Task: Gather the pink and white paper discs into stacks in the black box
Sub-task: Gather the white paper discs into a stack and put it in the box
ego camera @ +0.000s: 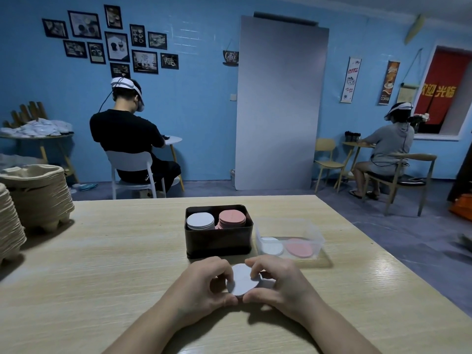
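Observation:
A small stack of white paper discs (pixel 242 279) sits just above the table, gripped from both sides. My left hand (pixel 208 286) curls round its left edge and my right hand (pixel 277 283) curls round its right edge. Just beyond stands the black box (pixel 218 241), holding a stack of white discs (pixel 200 220) on the left and a stack of pink discs (pixel 232 218) on the right. To its right a clear plastic tray (pixel 291 227) holds white discs (pixel 272 246) and pink discs (pixel 299 247) lying flat.
Stacks of brown pulp cup carriers (pixel 35 195) stand at the table's left edge. The wooden table (pixel 115 264) ends to the right near the clear tray. Two seated people work at small tables farther back in the room.

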`<action>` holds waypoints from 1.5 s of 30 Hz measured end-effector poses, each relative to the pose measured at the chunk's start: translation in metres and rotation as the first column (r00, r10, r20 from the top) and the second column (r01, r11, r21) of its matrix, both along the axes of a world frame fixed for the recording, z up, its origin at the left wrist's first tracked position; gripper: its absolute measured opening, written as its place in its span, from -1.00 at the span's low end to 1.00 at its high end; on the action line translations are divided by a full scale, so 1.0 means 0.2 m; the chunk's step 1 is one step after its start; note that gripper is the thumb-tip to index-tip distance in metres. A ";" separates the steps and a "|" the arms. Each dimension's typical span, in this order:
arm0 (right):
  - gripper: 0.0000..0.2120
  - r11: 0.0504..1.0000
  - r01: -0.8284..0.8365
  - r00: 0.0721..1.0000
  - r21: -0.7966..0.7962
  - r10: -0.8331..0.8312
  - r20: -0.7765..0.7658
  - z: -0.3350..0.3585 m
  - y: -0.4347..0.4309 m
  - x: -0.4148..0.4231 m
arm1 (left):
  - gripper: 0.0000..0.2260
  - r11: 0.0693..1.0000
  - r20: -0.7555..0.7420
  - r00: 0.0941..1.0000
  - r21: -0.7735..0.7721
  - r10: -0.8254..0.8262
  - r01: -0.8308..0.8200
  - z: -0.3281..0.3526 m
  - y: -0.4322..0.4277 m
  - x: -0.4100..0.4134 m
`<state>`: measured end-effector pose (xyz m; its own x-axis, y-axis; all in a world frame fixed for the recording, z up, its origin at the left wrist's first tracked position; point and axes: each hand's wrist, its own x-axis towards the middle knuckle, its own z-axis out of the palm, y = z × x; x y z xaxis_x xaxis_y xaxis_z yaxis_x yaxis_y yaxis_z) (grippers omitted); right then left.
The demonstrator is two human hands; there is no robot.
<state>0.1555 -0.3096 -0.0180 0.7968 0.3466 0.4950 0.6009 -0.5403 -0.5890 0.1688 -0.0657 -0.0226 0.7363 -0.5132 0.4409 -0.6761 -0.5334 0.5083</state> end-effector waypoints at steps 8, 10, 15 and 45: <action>-0.64 0.993 -0.036 0.999 -0.116 0.037 0.002 0.02 0.00 -0.01 | -0.72 0.999 0.040 0.999 -0.008 0.034 -0.034 -0.03 0.01 0.01; -0.67 0.993 -0.042 0.999 -0.113 0.040 -0.015 0.02 0.00 -0.01 | -0.75 0.999 0.046 0.998 -0.026 0.031 -0.030 -0.03 0.01 0.01; -0.68 1.000 -0.017 0.999 -0.018 0.017 -0.049 0.02 0.00 -0.01 | -0.82 0.998 0.061 0.998 -0.057 0.005 -0.001 -0.02 0.01 0.00; -0.67 0.964 0.263 0.963 -0.020 -0.264 -0.045 -0.01 -0.27 -0.06 | -0.55 0.944 0.124 0.981 0.277 0.150 -0.180 0.02 -0.35 0.01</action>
<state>0.1426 -0.3638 -0.0209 0.8832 0.1277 0.4513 0.4078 -0.6842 -0.6046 0.1702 -0.1366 -0.0194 0.7812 -0.5034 0.3691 -0.6055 -0.7548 0.2522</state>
